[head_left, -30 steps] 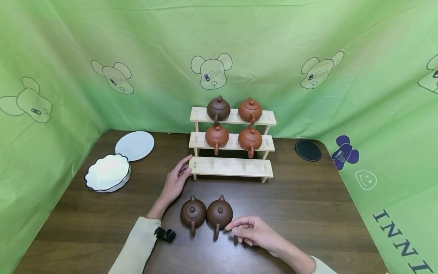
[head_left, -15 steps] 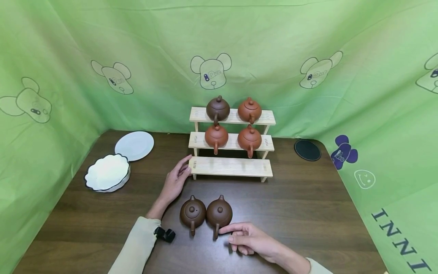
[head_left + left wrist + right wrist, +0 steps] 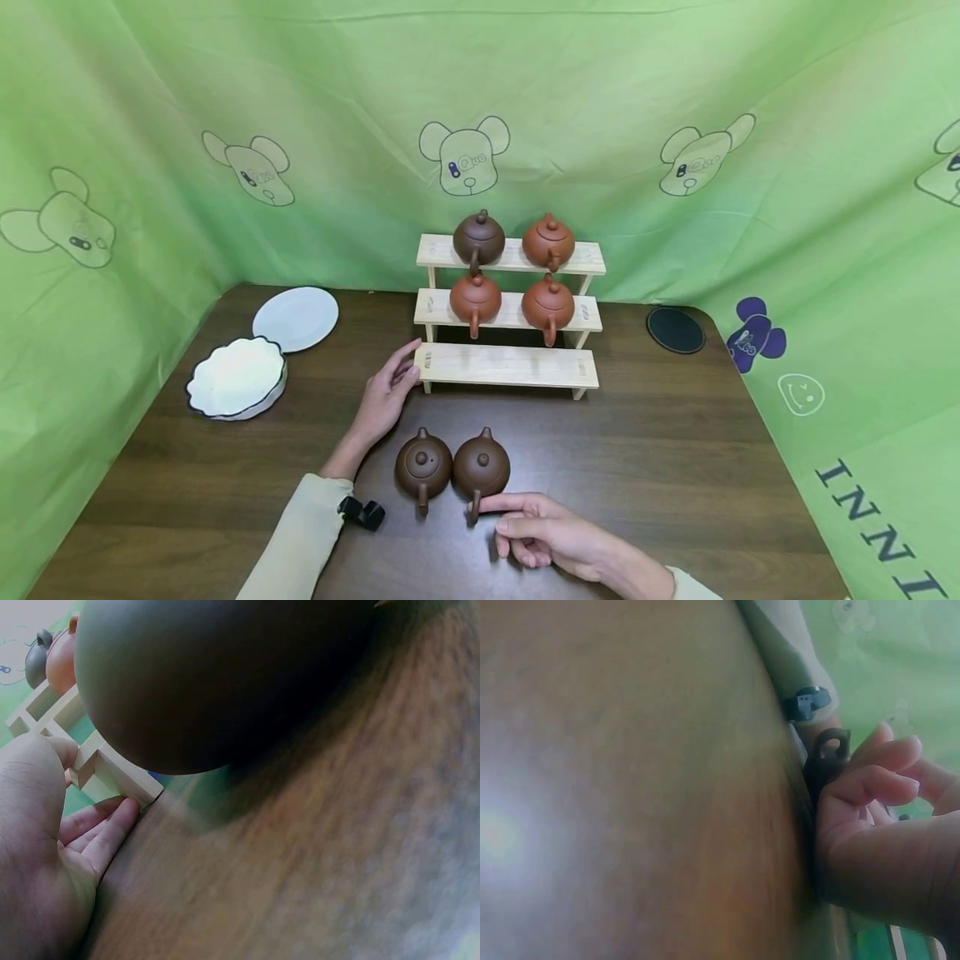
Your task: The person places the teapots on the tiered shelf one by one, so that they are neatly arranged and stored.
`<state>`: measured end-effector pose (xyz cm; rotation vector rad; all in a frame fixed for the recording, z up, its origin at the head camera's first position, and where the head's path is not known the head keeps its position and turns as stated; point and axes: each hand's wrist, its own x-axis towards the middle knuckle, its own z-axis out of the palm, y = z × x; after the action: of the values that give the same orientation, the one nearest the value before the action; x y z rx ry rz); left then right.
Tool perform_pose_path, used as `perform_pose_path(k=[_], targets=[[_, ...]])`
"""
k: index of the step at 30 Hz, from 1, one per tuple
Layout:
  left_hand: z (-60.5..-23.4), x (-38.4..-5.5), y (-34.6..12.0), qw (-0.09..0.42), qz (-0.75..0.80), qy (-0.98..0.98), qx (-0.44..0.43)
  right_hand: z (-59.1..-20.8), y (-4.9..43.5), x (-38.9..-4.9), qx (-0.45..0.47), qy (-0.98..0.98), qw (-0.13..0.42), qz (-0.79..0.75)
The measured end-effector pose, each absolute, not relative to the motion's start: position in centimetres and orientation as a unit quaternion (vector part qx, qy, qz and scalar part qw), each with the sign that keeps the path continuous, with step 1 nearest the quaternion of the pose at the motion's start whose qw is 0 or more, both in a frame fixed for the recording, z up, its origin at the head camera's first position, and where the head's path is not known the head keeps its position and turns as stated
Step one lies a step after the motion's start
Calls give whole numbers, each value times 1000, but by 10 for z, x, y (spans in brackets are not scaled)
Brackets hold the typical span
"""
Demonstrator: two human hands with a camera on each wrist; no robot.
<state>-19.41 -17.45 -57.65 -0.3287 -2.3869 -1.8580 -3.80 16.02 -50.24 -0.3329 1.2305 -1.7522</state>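
Two dark brown teapots stand side by side on the table, the left teapot [image 3: 423, 463] and the right teapot [image 3: 482, 463], handles toward me. My right hand [image 3: 551, 533] has its index finger extended to the right teapot's handle; the thumb is apart from it. Whether the fingertip passes through the handle is unclear. My left hand [image 3: 382, 404] touches the left end of the bottom step of a three-step wooden stand [image 3: 506, 365], fingers fairly straight. In the left wrist view, its fingers [image 3: 112, 829] lie against the stand's foot, with a dark teapot [image 3: 217, 682] close by.
A dark teapot [image 3: 478, 237] and an orange teapot [image 3: 548, 240] sit on the top step. Two more orange teapots [image 3: 476, 297] occupy the middle step. At left are a white plate [image 3: 296, 319] and a scalloped dish [image 3: 236, 379]; a black coaster [image 3: 676, 330] lies at right.
My right hand has moved left and slightly toward me, bringing its index finger to the right teapot's handle. My left hand and the teapots have stayed in place.
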Motion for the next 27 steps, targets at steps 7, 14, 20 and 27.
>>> perform_pose_path(k=[7, 14, 20, 27], targets=[[-577, -194, -174, 55, -608, -785, -110, -503, 159, -37, -140, 492, 460, -726], [-567, -188, -171, 65, -599, -790, -112, -500, 161, -33, -116, 519, 438, -725], [-567, -189, -171, 77, -604, -783, -126, -499, 158, -31, -92, 537, 418, -727], [-575, -193, -173, 69, -600, -789, -117, -500, 154, -31, -87, 537, 411, -732]])
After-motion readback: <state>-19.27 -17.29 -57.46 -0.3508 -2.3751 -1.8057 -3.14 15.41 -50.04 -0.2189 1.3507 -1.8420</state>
